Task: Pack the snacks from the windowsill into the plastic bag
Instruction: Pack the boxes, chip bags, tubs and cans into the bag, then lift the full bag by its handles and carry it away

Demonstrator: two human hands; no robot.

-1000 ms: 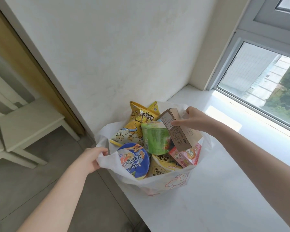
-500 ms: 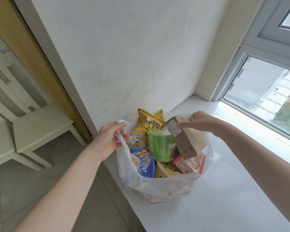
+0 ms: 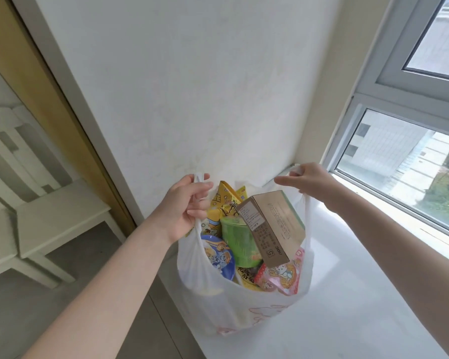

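Observation:
A white plastic bag [image 3: 244,309] stands on the white windowsill [image 3: 360,294], stretched upward by both handles. My left hand [image 3: 184,206] grips the left handle and my right hand [image 3: 310,180] pinches the right handle. Inside the bag I see a brown cardboard box [image 3: 272,226] leaning on top, a green cup [image 3: 240,242], a yellow snack packet [image 3: 224,203], a blue-lidded bowl [image 3: 218,257] and a pink packet [image 3: 280,277].
A white wall stands straight behind the bag. The window [image 3: 410,161] runs along the right of the sill. Left of the sill, a white chair [image 3: 36,221] stands on the grey floor beside a wooden door frame [image 3: 49,99].
My right hand has let go of the brown box and taken the right handle. Both hands have risen, pulling the bag's handles up and apart.

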